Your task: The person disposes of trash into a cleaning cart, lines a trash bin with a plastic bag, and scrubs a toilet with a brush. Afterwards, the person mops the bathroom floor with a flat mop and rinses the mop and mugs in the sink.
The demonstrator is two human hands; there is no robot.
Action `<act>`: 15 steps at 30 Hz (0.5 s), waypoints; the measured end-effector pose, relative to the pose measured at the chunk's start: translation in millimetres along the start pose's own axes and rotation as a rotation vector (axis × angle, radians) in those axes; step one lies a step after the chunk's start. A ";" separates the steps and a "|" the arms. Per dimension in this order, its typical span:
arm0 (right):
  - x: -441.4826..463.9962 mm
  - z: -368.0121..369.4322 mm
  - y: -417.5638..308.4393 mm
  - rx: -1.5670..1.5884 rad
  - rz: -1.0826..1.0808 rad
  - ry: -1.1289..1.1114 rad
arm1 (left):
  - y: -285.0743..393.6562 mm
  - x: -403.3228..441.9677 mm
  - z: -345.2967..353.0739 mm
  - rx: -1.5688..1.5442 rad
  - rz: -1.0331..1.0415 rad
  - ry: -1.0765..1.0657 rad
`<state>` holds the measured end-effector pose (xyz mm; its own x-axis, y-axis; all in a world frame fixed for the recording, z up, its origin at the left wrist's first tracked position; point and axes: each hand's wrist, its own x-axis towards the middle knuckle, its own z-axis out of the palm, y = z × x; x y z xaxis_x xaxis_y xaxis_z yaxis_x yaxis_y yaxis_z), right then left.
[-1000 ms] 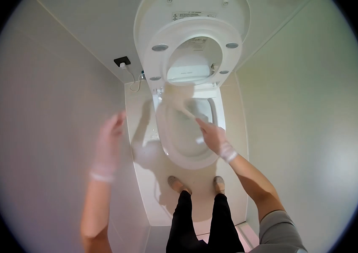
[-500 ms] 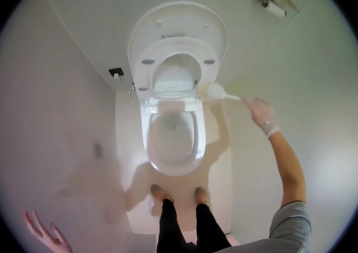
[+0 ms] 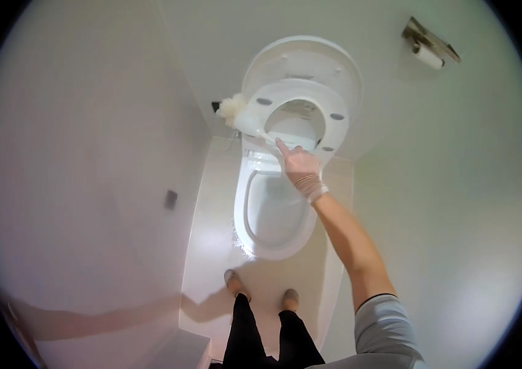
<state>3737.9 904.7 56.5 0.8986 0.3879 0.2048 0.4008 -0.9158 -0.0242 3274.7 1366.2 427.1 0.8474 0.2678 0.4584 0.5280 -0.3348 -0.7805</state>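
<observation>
the toilet stands with lid and seat raised. the brush slants before the seat, its tuft past the left edge. the gloved right hand is clamped on the handle. a sliver at lower left may be the left hand; i cannot tell its state.

No text can be read; the label on the raised toilet lid is too small.
</observation>
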 end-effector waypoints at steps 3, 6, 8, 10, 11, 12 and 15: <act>-9.0 99.9 -18.7 0.023 0.015 0.042 | 9.1 -6.7 -1.4 0.338 0.050 0.005; -32.9 144.3 -20.3 0.047 0.052 -0.191 | 9.4 -6.6 10.4 0.285 0.038 0.093; -51.6 184.2 14.1 -0.021 0.002 -0.284 | 19.2 2.6 18.8 0.315 0.062 0.049; -88.1 176.4 40.1 0.046 0.157 -0.466 | 13.8 4.6 28.8 0.279 0.101 0.162; -109.8 193.5 70.3 0.179 0.169 -0.413 | 12.7 3.8 31.6 0.288 0.116 0.164; -120.8 212.8 90.5 0.310 0.179 -0.353 | 14.4 4.5 32.3 0.287 0.117 0.149; -95.2 148.9 49.9 0.270 0.256 -0.534 | 17.8 5.7 38.0 0.305 0.094 0.165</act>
<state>3698.8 837.5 -110.0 0.9089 0.2224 -0.3527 0.1301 -0.9549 -0.2668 3286.9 1396.1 399.7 0.9024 0.0909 0.4212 0.4271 -0.0592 -0.9023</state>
